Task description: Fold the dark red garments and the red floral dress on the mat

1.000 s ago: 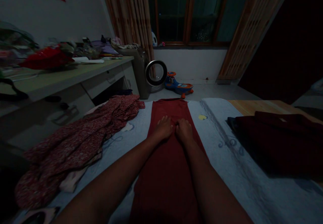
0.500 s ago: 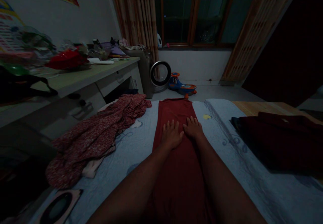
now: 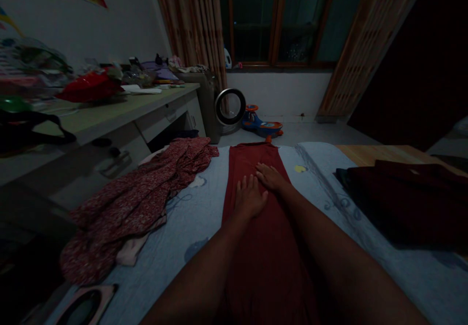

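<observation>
A long dark red garment [image 3: 263, 247] lies flat in a narrow strip on a light blue patterned sheet [image 3: 197, 208], running from near my body to the far edge. My left hand [image 3: 250, 197] rests flat on it, palm down with fingers apart. Slightly farther along and to the right, my right hand [image 3: 271, 177] also lies on the cloth, fingers stretched out towards the left. Neither hand grips anything. Which kind of garment it is, I cannot tell. Both forearms cover part of its near end.
On the left lies a crumpled red patterned garment [image 3: 146, 208]; on the right, a folded dark maroon stack [image 3: 405, 203]. A cluttered desk [image 3: 139, 112] stands at left. Beyond are a washing machine with its round door [image 3: 230, 107] open and a blue ride-on toy [image 3: 261, 125].
My right hand has slid a little forward and left over the red garment, its fingers now angled left. My left hand stays nearly in place. The view has shifted slightly.
</observation>
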Motion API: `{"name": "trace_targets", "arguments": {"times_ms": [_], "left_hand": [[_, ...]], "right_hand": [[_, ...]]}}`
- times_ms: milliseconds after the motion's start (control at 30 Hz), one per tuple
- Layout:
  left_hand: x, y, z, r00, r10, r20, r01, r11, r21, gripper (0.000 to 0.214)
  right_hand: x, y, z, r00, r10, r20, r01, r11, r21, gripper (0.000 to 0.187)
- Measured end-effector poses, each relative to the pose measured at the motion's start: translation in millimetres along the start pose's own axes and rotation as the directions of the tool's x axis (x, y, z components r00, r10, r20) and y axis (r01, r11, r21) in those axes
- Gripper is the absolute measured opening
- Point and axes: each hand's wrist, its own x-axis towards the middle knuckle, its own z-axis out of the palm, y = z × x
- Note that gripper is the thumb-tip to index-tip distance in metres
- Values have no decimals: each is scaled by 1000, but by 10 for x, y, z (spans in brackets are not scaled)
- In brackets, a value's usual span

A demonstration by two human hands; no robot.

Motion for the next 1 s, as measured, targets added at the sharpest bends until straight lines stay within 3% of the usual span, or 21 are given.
{"name": "trace_targets", "arguments": {"times_ms": [200,533,733,867,1000], "left_hand": [[-22,13,-43,1000,-2,3,2,1000,11,72],[-12,2,-18,1000,-5,15,4,1000,8,71],[-11,-2,-7,1000,-5,21,5,1000,9,73],[-21,-4,10,1000,5,-17,-5,1000,19,72],[-24,-1,-9,1000,6,-10,-6,1000,24,72]], "right_hand": [[185,207,4,998,9,-66,-13,998,-58,59],[444,307,-36,992,100,-77,-105,993,-57,67],[418,299,-69,962,103,-254,-122,991,-62,52],[398,309,-63,973,90,-211,-107,992,-69,46],[462,319,-46,970,183,-163,-196,978,-65,57]]}}
